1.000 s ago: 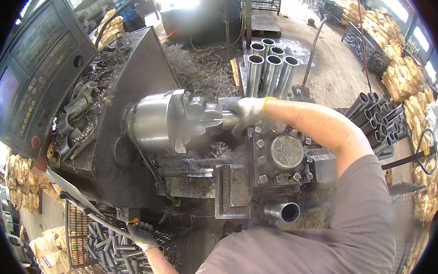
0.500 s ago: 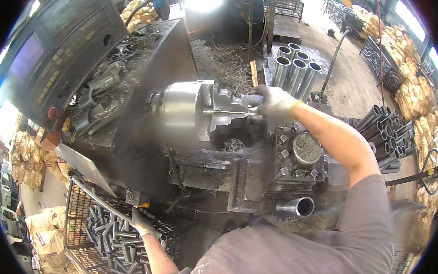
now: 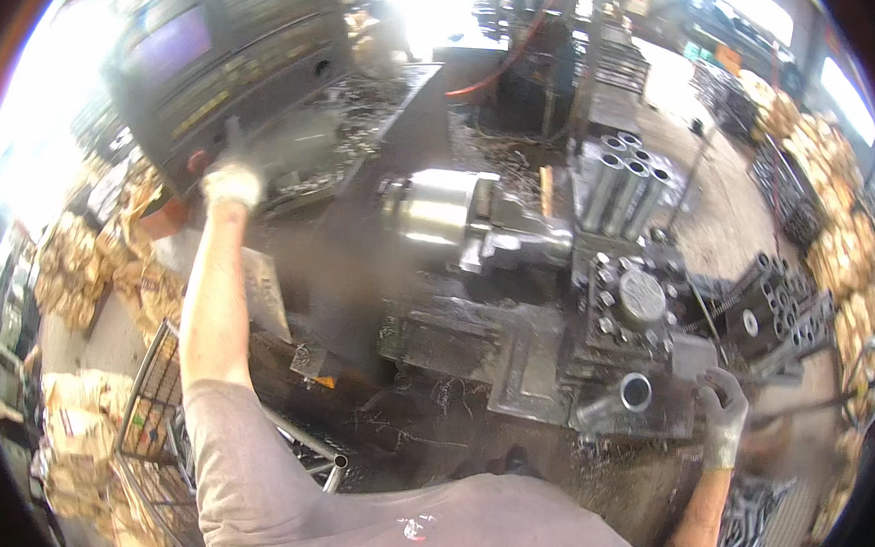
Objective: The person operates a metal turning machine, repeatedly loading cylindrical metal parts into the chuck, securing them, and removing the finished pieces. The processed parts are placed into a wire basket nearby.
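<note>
My left hand (image 3: 232, 185), in a pale glove, is raised at the lower edge of the machine's control panel (image 3: 256, 47), next to a red round button (image 3: 197, 161). Motion smears its fingers, so its grip is unclear. My right hand (image 3: 722, 419), gloved too, hangs by the right corner of the lathe bed. Its fingers curl loosely with a gap and nothing visible between them. The lathe chuck (image 3: 439, 213) has a metal tube (image 3: 552, 242) at its jaws. A short steel tube (image 3: 612, 405) lies in front of the bolted tool post (image 3: 642, 296).
Several steel tubes (image 3: 621, 194) stand upright behind the tool post. More dark tubes (image 3: 786, 313) are stacked at the right. A wire basket (image 3: 149, 396) stands at lower left, and small metal pieces (image 3: 751, 523) lie at lower right. Brown sacks (image 3: 829, 177) line the right side.
My left hand has risen from the basket to the control panel. The right hand has left the chuck jaws and come down to the bed's right corner. The view has shifted.
</note>
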